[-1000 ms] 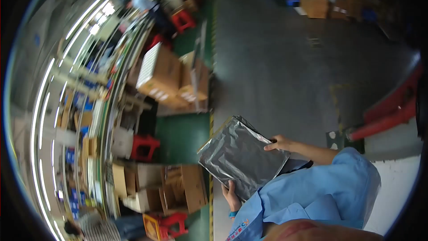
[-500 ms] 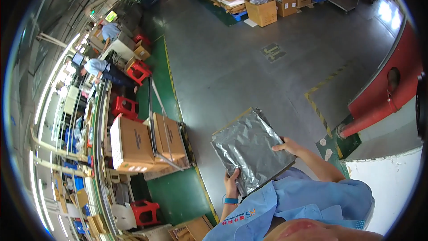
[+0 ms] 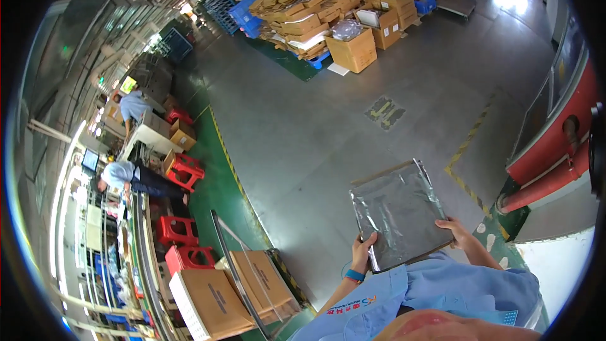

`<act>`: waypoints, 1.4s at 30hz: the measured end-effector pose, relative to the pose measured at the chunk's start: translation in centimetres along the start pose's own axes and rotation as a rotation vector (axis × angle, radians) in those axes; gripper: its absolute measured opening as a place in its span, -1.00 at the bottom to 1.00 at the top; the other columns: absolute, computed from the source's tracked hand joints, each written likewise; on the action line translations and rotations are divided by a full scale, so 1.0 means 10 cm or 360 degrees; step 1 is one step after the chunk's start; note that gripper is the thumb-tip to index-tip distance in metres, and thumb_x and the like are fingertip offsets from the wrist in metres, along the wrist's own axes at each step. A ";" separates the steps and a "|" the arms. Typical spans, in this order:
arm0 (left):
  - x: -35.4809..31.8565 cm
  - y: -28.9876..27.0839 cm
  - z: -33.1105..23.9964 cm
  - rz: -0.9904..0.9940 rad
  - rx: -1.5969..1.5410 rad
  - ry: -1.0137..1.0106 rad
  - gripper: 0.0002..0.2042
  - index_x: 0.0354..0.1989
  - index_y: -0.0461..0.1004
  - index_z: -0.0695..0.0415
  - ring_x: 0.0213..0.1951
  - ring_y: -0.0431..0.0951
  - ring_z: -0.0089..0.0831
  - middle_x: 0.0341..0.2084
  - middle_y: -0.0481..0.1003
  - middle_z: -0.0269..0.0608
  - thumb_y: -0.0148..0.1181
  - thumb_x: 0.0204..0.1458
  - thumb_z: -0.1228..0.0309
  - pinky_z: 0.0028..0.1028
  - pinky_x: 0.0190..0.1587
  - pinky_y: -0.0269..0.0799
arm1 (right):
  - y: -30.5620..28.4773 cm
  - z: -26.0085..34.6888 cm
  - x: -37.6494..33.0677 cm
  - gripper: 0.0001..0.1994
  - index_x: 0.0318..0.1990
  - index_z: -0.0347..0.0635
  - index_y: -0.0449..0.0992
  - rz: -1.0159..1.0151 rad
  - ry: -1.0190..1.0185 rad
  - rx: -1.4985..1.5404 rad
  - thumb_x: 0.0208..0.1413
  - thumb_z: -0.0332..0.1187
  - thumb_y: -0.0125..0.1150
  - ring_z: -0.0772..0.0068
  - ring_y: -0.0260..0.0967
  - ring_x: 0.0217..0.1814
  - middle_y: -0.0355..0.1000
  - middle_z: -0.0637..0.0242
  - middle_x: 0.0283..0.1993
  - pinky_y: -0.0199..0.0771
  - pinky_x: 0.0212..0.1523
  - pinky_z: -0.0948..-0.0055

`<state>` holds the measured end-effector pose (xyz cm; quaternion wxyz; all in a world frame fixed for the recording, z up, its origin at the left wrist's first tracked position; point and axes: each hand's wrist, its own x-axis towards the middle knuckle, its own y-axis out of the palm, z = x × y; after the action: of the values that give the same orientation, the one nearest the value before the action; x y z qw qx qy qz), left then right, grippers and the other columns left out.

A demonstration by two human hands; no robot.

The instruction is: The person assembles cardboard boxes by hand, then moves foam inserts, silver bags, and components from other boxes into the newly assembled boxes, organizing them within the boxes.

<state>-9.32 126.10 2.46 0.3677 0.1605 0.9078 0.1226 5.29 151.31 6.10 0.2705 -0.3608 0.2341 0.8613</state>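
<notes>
A flat, roughly square silver foil bag [image 3: 404, 215] with a shiny, creased surface is held level in front of my body. A thin brownish edge shows along its far side; what lies under or inside it is hidden. My left hand [image 3: 363, 254] grips the near left corner, thumb on top and the other fingers mostly underneath. At the right edge my right hand [image 3: 459, 233] holds it the same way.
Cartons [image 3: 214, 303] stand on a cart with a metal handle [image 3: 237, 265] at the near left. Red stools [image 3: 177, 230] and a long workbench [image 3: 148, 259] line the left, where two people work. Flattened cardboard [image 3: 303, 12] is piled far off. A red machine [image 3: 549, 151] stands right.
The view has shifted and turned, so the foil bag and both hands now sit further right in the picture. Both hands keep their hold. The bag lies flatter and looks darker.
</notes>
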 end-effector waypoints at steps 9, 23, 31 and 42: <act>1.75 0.17 -1.60 -0.0144 0.0043 0.0044 -0.61 -0.08 0.31 0.28 -0.29 0.46 -0.40 -0.30 0.44 -0.19 0.22 -0.06 0.37 -0.43 -0.23 0.38 | 1.02 1.64 1.98 -0.49 -0.04 -0.28 0.35 0.0214 -0.0070 -0.0086 -0.17 -0.22 0.28 0.34 0.36 -0.18 0.40 0.22 -0.22 0.33 -0.17 0.36; 4.60 -0.30 -4.16 -0.0512 -0.0518 0.0330 -0.70 -0.06 0.32 0.27 -0.21 0.46 -0.38 -0.23 0.46 -0.18 0.06 0.05 0.42 -0.41 -0.17 0.38 | 3.81 4.90 5.02 -0.44 0.04 -0.32 0.31 0.0922 -0.0225 -0.0912 -0.15 -0.25 0.25 0.38 0.20 0.01 0.35 0.23 -0.10 0.13 0.02 0.42; 6.65 -0.01 -6.24 -0.0141 -0.0104 -0.0074 -0.59 -0.06 0.29 0.33 -0.21 0.46 -0.38 -0.24 0.45 -0.21 0.17 -0.02 0.34 -0.42 -0.20 0.40 | 4.29 5.78 6.13 -0.64 -0.13 -0.29 0.40 0.0200 -0.0020 0.0032 -0.10 -0.31 0.20 0.41 0.37 -0.27 0.40 0.29 -0.31 0.35 -0.22 0.42; 9.51 0.37 -8.64 0.0145 0.0032 0.0184 -0.45 0.16 0.01 0.32 -0.06 0.41 -0.15 -0.01 0.28 0.06 0.03 0.07 0.32 -0.33 -0.03 0.38 | 5.07 8.38 8.72 -0.73 -0.25 -0.28 0.43 -0.0119 -0.0545 0.0162 -0.13 -0.35 0.20 0.50 0.33 -0.40 0.37 0.37 -0.40 0.33 -0.36 0.47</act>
<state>-134.12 156.72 4.37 0.3069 0.1980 0.9204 0.1391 -120.06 189.64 4.22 0.3561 -0.2032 0.2142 0.8866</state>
